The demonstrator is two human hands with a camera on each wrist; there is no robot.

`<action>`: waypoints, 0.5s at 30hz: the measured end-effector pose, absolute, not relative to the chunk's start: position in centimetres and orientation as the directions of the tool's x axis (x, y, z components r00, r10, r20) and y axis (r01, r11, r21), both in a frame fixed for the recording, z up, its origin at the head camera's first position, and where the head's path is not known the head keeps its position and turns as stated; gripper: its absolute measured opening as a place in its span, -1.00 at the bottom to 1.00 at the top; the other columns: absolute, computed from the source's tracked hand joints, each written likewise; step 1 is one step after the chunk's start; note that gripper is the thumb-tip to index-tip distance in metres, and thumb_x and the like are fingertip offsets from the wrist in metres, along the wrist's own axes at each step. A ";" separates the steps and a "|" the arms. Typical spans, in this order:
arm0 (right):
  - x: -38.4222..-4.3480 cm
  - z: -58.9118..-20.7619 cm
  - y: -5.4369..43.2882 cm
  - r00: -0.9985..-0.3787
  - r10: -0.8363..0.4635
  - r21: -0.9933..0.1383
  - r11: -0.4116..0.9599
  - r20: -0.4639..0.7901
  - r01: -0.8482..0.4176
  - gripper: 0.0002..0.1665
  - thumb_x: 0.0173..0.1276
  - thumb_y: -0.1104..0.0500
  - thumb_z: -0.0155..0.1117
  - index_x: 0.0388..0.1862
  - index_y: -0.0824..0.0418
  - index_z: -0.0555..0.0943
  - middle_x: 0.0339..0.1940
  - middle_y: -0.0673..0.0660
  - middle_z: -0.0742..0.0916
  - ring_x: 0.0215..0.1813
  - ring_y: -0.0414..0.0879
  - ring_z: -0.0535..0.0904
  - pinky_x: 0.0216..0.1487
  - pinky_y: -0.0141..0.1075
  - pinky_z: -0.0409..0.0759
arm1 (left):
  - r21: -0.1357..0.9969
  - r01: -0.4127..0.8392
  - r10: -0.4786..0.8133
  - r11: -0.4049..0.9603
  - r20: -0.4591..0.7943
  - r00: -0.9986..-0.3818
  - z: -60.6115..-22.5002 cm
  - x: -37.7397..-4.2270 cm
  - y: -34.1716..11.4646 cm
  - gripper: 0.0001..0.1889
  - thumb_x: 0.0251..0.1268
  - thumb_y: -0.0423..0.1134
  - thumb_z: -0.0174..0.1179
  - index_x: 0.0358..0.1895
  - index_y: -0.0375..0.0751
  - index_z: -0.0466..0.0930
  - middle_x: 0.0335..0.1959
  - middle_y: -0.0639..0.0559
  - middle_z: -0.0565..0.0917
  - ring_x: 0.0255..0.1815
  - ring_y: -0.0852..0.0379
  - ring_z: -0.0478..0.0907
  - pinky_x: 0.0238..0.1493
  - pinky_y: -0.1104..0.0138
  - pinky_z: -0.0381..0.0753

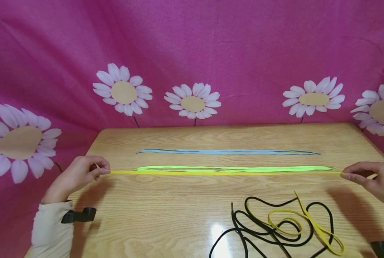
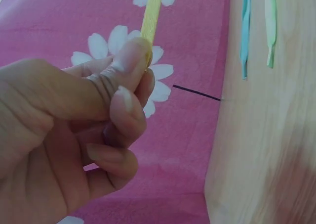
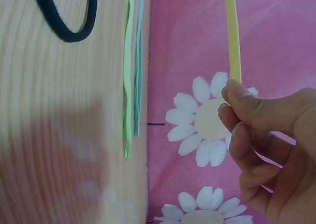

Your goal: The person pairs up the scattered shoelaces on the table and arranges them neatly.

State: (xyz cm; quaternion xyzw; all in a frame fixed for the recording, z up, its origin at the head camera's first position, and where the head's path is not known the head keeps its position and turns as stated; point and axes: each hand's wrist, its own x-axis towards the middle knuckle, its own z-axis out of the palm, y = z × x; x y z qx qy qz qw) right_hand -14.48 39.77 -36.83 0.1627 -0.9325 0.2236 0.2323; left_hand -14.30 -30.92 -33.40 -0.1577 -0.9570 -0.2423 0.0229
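Observation:
A flat yellow shoelace [image 1: 227, 173] is stretched straight between both hands, raised over the wooden table. My left hand [image 1: 79, 175] pinches one end between thumb and forefinger, the other fingers curled below, as the left wrist view shows. At the opposite end, my right hand [image 1: 373, 177] holds the lace the same way, with thumb and fingertips. Just behind the yellow lace in the head view lies a folded neon green shoelace [image 1: 275, 168]. Farther back, a folded light blue shoelace [image 1: 259, 152] runs roughly parallel to it.
Loose black laces [image 1: 277, 205] lie tangled with another yellow shoelace [image 1: 322, 236] at the front right of the table [image 1: 140, 215]. A pink cloth [image 1: 243, 43] printed with white daisies hangs behind the table and down its left side.

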 end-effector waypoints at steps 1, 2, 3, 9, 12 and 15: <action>-14.7 -37.4 40.2 -0.838 -0.197 -0.330 0.855 0.508 -0.401 -0.86 0.11 0.34 0.45 -0.55 0.19 0.66 -0.61 -0.41 0.56 -0.59 -0.52 0.39 -0.59 -0.55 0.33 | 0.459 0.307 0.291 0.833 0.107 -0.951 -33.5 -14.4 -30.8 -0.93 0.15 -0.47 0.29 -0.38 -0.26 0.60 -0.58 0.07 0.52 -0.62 0.23 0.38 -0.55 0.39 0.44; -14.9 -37.7 40.5 -0.839 -0.190 -0.321 0.863 0.510 -0.391 -0.84 0.10 0.33 0.46 -0.54 0.13 0.66 -0.62 -0.40 0.56 -0.59 -0.53 0.38 -0.61 -0.51 0.35 | 0.462 0.303 0.294 0.833 0.095 -0.951 -33.5 -14.4 -30.7 -0.93 0.15 -0.47 0.28 -0.39 -0.25 0.60 -0.58 0.06 0.51 -0.62 0.24 0.37 -0.56 0.40 0.43; -15.1 -38.0 40.8 -0.839 -0.189 -0.318 0.865 0.510 -0.388 -0.84 0.09 0.34 0.47 -0.54 0.12 0.67 -0.63 -0.34 0.59 -0.59 -0.52 0.39 -0.61 -0.51 0.35 | 0.465 0.301 0.297 0.832 0.084 -0.951 -33.6 -14.5 -30.5 -0.92 0.15 -0.47 0.28 -0.39 -0.25 0.61 -0.59 0.06 0.51 -0.62 0.24 0.36 -0.56 0.40 0.42; -15.4 -38.5 40.9 -0.861 -0.158 -0.276 0.906 0.484 -0.322 -0.90 0.06 0.26 0.51 -0.52 0.17 0.70 -0.66 -0.08 0.66 -0.58 -0.57 0.35 -0.62 -0.51 0.34 | 0.466 0.319 0.335 0.825 0.051 -0.941 -34.3 -14.8 -29.8 -0.88 0.18 -0.44 0.28 -0.43 -0.16 0.59 -0.57 0.07 0.51 -0.63 0.27 0.34 -0.58 0.39 0.37; -15.0 -38.0 40.4 -0.881 -0.117 -0.288 0.918 0.458 -0.272 -0.86 0.09 0.16 0.50 -0.53 0.18 0.71 -0.68 -0.13 0.65 -0.58 -0.61 0.32 -0.61 -0.52 0.29 | 0.433 0.344 0.355 0.833 0.058 -0.933 -34.5 -14.9 -29.5 -0.87 0.18 -0.40 0.29 -0.45 -0.12 0.58 -0.56 0.12 0.51 -0.59 0.28 0.32 -0.54 0.39 0.35; -14.8 -37.8 40.2 -0.887 -0.103 -0.298 0.919 0.450 -0.258 -0.81 0.09 0.12 0.50 -0.53 0.20 0.70 -0.68 -0.20 0.63 -0.58 -0.62 0.31 -0.64 -0.46 0.25 | 0.413 0.356 0.367 0.838 0.057 -0.929 -34.6 -15.0 -29.4 -0.88 0.18 -0.37 0.30 -0.46 -0.11 0.59 -0.56 0.16 0.51 -0.53 0.27 0.33 -0.48 0.39 0.35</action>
